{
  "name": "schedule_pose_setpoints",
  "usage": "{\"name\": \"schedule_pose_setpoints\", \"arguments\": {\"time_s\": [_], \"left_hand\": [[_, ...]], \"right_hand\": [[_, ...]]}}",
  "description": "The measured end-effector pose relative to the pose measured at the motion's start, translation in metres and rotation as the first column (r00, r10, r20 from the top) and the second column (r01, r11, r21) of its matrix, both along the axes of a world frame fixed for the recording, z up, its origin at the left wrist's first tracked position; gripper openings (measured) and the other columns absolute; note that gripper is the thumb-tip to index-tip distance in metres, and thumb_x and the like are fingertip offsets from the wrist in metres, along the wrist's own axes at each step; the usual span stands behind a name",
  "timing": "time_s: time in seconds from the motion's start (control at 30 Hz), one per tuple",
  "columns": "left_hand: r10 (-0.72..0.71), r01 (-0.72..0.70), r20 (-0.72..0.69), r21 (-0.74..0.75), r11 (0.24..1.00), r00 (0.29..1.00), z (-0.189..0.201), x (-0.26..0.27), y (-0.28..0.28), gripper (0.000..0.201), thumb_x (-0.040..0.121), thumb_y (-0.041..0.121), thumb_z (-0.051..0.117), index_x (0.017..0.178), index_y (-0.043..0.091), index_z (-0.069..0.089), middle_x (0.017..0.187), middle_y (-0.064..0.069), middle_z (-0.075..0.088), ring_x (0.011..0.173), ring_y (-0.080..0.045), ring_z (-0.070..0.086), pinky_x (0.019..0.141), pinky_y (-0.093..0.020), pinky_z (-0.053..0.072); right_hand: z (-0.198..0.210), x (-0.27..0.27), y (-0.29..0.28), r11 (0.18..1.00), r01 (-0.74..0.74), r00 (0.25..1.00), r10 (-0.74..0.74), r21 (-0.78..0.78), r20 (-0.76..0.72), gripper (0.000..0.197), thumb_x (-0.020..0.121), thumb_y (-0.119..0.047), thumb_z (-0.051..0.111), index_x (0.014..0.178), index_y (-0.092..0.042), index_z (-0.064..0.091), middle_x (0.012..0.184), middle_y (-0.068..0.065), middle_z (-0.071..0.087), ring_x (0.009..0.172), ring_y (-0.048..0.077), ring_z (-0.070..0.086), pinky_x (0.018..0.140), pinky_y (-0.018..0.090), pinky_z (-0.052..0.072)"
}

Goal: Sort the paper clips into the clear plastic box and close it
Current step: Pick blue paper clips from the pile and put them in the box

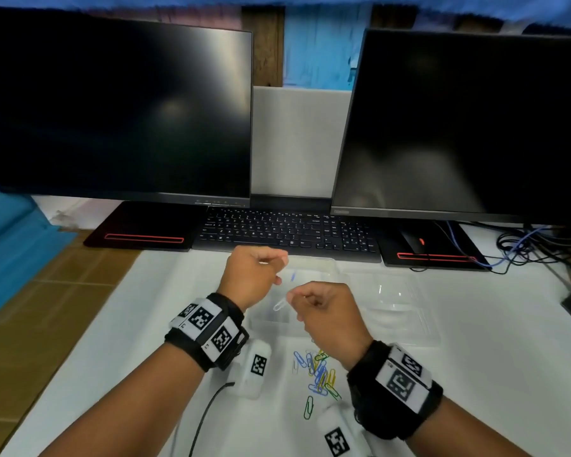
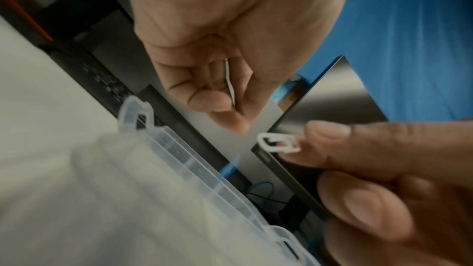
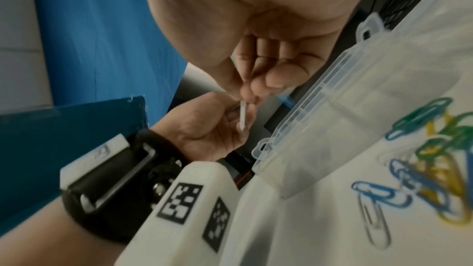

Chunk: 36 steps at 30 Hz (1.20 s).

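Note:
The clear plastic box [image 1: 323, 263] lies open on the white cloth, its lid [image 1: 393, 301] folded out to the right. Above it, my right hand [image 1: 295, 300] pinches a white paper clip [image 1: 280, 305] between thumb and forefinger; the same clip [image 3: 243, 116] shows in the right wrist view. My left hand [image 1: 277, 270] hovers just left of it, fingers curled around a thin white clip [image 2: 229, 83] seen edge-on. A blue clip [image 1: 292, 276] is a blur over the box. A pile of coloured paper clips [image 1: 318, 374] lies near me, under my right wrist.
A black keyboard [image 1: 287, 230] runs directly behind the box, with two dark monitors [image 1: 119, 107] above it. A mouse [image 1: 414, 242] and tangled cables [image 1: 524, 245] sit at the back right. A green clip [image 1: 308, 407] lies apart from the pile.

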<state>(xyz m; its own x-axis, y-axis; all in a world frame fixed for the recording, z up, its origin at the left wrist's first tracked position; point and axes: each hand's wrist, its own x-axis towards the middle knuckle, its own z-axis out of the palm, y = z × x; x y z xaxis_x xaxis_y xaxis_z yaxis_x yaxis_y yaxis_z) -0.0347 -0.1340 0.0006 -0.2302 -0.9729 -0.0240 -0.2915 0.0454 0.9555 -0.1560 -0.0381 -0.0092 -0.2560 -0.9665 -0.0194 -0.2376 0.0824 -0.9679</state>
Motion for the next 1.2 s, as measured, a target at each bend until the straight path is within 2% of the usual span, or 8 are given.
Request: {"name": "schedule_pose_setpoints", "arguments": {"time_s": [0.13, 0.4, 0.57, 0.67, 0.77, 0.93, 1.07, 1.2], "left_hand": [[-0.024, 0.029, 0.131, -0.032, 0.999, 0.991, -0.001, 0.022, -0.009, 0.011, 0.086, 0.024, 0.068, 0.094, 0.023, 0.075, 0.100, 0.007, 0.072, 0.046, 0.001, 0.062, 0.048, -0.008, 0.044], [-0.238, 0.230, 0.195, 0.065, 0.971, 0.951, -0.015, 0.053, 0.027, 0.009, 0.083, 0.023, 0.071, 0.079, 0.021, 0.078, 0.079, 0.001, 0.074, 0.053, -0.007, 0.061, 0.051, -0.012, 0.043], [-0.506, 0.472, 0.284, 0.184, 0.862, 0.815, -0.027, 0.034, 0.058, 0.007, 0.080, 0.029, 0.070, 0.079, 0.027, 0.077, 0.068, -0.001, 0.072, 0.057, -0.010, 0.058, 0.058, -0.026, 0.049], [-0.553, 0.528, 0.409, 0.184, 0.829, 0.726, -0.028, 0.020, 0.066, 0.007, 0.081, 0.032, 0.069, 0.082, 0.030, 0.076, 0.061, 0.004, 0.065, 0.054, -0.004, 0.053, 0.057, -0.016, 0.044], [-0.490, 0.516, 0.502, 0.097, 0.851, 0.713, -0.030, 0.010, 0.066, 0.017, 0.085, 0.023, 0.064, 0.095, 0.029, 0.077, 0.072, 0.013, 0.071, 0.060, 0.006, 0.058, 0.063, -0.006, 0.043], [-0.454, 0.517, 0.590, 0.071, 0.853, 0.667, -0.032, 0.006, 0.065, 0.023, 0.087, 0.022, 0.061, 0.103, 0.031, 0.074, 0.098, 0.011, 0.076, 0.088, -0.003, 0.067, 0.083, -0.021, 0.052], [-0.368, 0.520, 0.731, 0.020, 0.854, 0.575, -0.032, 0.006, 0.067, 0.021, 0.082, 0.022, 0.063, 0.098, 0.031, 0.074, 0.094, 0.008, 0.073, 0.086, -0.011, 0.063, 0.068, -0.019, 0.040], [-0.306, 0.537, 0.801, -0.023, 0.843, 0.515, -0.033, 0.004, 0.072, 0.017, 0.083, 0.017, 0.059, 0.091, 0.024, 0.072, 0.096, 0.004, 0.072, 0.089, -0.018, 0.064, 0.066, -0.021, 0.037]], "right_hand": [[-0.005, -0.007, 0.001, 1.000, -0.001, 0.997, 0.001, 0.005, -0.078, 0.012, 0.086, -0.025, 0.067, 0.076, -0.027, 0.072, 0.056, 0.004, 0.056, 0.049, 0.015, 0.048, 0.051, 0.026, 0.042], [-0.017, -0.046, 0.038, 0.993, 0.029, 0.991, -0.012, 0.118, -0.136, 0.015, 0.083, -0.017, 0.069, 0.069, -0.020, 0.075, 0.054, 0.001, 0.062, 0.047, 0.004, 0.054, 0.052, 0.017, 0.043], [-0.025, -0.042, 0.046, 0.966, -0.122, 0.987, 0.142, 0.229, -0.075, 0.015, 0.081, -0.007, 0.068, 0.069, -0.012, 0.075, 0.049, -0.004, 0.058, 0.050, 0.010, 0.051, 0.048, 0.017, 0.039], [-0.028, -0.039, 0.041, 0.960, -0.117, 0.961, 0.174, 0.256, -0.214, 0.015, 0.079, -0.013, 0.065, 0.069, -0.018, 0.075, 0.046, -0.010, 0.057, 0.047, 0.005, 0.050, 0.053, 0.019, 0.040], [-0.025, -0.036, 0.036, 0.965, -0.048, 0.829, 0.183, 0.259, -0.528, 0.015, 0.082, -0.028, 0.061, 0.079, -0.030, 0.076, 0.052, -0.016, 0.059, 0.059, 0.002, 0.056, 0.062, 0.020, 0.044], [-0.020, -0.035, 0.036, 0.960, -0.010, 0.604, 0.230, 0.281, -0.763, 0.029, 0.088, -0.034, 0.050, 0.112, -0.036, 0.067, 0.116, -0.010, 0.067, 0.107, 0.017, 0.061, 0.086, 0.026, 0.044], [-0.022, -0.031, 0.036, 0.936, -0.087, 0.375, 0.349, 0.342, -0.859, 0.032, 0.085, -0.025, 0.050, 0.116, -0.025, 0.060, 0.114, 0.004, 0.067, 0.104, 0.029, 0.062, 0.082, 0.032, 0.046], [-0.022, -0.029, 0.031, 0.935, -0.082, 0.386, 0.349, 0.345, -0.854, 0.020, 0.081, -0.019, 0.053, 0.099, -0.020, 0.062, 0.103, 0.007, 0.068, 0.095, 0.031, 0.063, 0.068, 0.029, 0.039]]}}
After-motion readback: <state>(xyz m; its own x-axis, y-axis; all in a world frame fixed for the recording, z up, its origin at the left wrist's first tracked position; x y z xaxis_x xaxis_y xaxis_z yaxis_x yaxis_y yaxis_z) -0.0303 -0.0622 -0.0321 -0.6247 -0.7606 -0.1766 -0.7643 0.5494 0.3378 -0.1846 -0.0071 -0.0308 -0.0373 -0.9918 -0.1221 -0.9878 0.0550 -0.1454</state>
